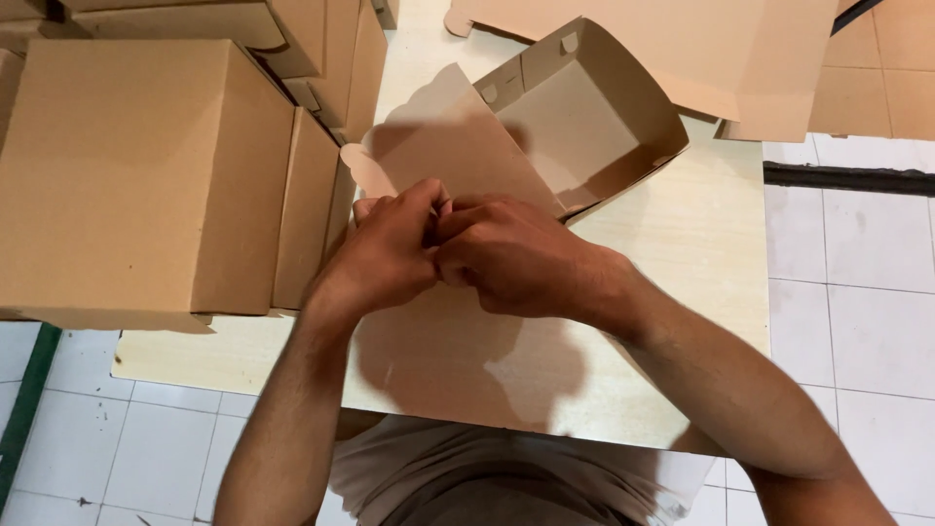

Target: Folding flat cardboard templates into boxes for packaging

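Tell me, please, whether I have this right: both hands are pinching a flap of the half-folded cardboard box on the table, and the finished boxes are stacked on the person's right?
Not quite. In the head view the finished boxes are stacked on the person's left, not the right. The rest holds: the left hand and right hand meet on a flap of the half-folded cardboard box on the table.
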